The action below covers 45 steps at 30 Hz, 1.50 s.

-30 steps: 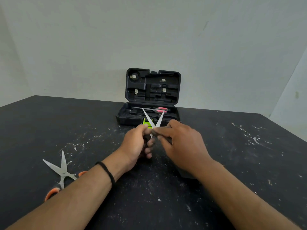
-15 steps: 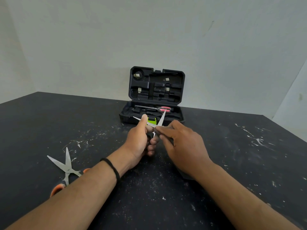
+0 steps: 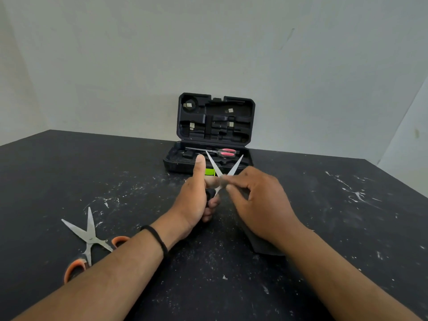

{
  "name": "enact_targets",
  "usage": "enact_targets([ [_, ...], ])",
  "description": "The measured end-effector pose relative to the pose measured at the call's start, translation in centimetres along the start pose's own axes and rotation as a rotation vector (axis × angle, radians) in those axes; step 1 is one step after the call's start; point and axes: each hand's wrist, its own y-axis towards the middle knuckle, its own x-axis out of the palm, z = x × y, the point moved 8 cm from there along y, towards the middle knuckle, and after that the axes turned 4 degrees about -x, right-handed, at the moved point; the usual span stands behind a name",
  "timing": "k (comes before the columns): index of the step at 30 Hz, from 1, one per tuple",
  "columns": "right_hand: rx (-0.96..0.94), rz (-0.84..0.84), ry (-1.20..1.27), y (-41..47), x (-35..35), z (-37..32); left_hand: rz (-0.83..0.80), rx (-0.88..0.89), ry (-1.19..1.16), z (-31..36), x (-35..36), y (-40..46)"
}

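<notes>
The left hand [image 3: 194,200] is curled round the black handle of the scissors [image 3: 213,164], just above the middle of the frame. Its fingers are wrapped under the handle and its thumb [image 3: 200,165] stands straight up beside the blades. The right hand [image 3: 257,205] comes in from the right and pinches the scissors with thumb and forefinger where the two blades cross; its other fingers are loosely bent. Whether anything lies between those fingertips and the metal cannot be told. The scissors are held up off the bench, points away from the person, with the thin, pale steel blades spread in a narrow V.

A black band [image 3: 157,237] circles the left wrist. Under the right wrist a flat, dark grey sheet [image 3: 261,246] lies on the bench. Behind the left thumb a small bright green block [image 3: 209,172] shows, partly hidden.

At lower left the orange scissors [image 3: 89,237] lie flat and open, their blades pointing up the frame and one handle under the left forearm.

Beyond the hands, at centre, stands a black moulded plastic case [image 3: 216,121]. Its lid is upright and full of shaped recesses, and the red scissors [image 3: 225,152] lie closed in its base.

The bench [image 3: 69,172] is matt black, scuffed and flecked with white specks and smears, thickest at the right. A plain, pale grey-green wall [image 3: 208,42] fills the upper half, meeting another wall at far right.
</notes>
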Motion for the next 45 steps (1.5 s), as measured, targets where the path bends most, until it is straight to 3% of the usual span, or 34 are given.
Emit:
enact_targets([
  [2, -0.027, -0.161, -0.035, 0.0, 1.3, -0.6, -0.008, 0.019, 0.014, 0.2, 0.0, -0.1],
  [5, -0.023, -0.188, 0.093, 0.3, 0.8, -0.7, 0.029, 0.018, 0.018, 0.0, -0.4, -0.1],
  [13, 0.103, 0.190, 0.363, -0.4, -3.8, 1.0, -0.018, -0.006, -0.017, 0.1, -0.2, 0.1],
  [18, 0.221, 0.158, 0.419, -0.7, -1.7, 0.3, -0.133, 0.062, 0.013, 0.8, 0.8, -0.3],
  [21, 0.297, 0.071, 0.697, -0.6, -0.6, 0.2, -0.145, 0.100, -0.036, 1.1, 1.3, -0.3],
  [24, 0.527, 0.181, 0.895, -1.0, -0.6, 2.3, -0.104, 0.073, -0.088, 0.7, 0.9, 0.0],
  [26, 0.669, 0.258, 0.742, -1.6, -1.0, 4.3, -0.115, 0.067, -0.132, 0.5, 0.6, 0.2],
  [28, 0.720, 0.127, 0.651, -1.8, -0.1, 5.3, -0.131, 0.077, -0.153, 0.7, 0.7, -0.2],
  [31, 0.628, -0.162, 0.735, -1.8, 2.6, 4.4, -0.151, 0.119, -0.062, 1.5, 1.4, -0.8],
  [34, 0.501, -0.141, 0.805, -1.3, 3.0, 3.3, -0.128, 0.180, 0.103, 2.2, 1.7, -1.5],
  [38, 0.506, 0.110, 0.767, -1.0, 1.7, 5.1, 0.133, 0.305, 0.423, 3.3, 0.1, -2.0],
  [40, 0.541, 0.215, 0.741, -1.1, 1.1, 6.0, 0.310, 0.359, 0.452, 4.2, -1.2, -2.2],
  [43, 0.596, 0.252, 0.798, -1.5, 1.5, 6.2, 0.514, 0.282, 0.217, 4.3, -3.5, -2.3],
  [45, 0.607, 0.226, 0.809, -1.6, 2.1, 5.8, 0.577, 0.080, -0.073, 2.8, -4.2, -2.6],
])
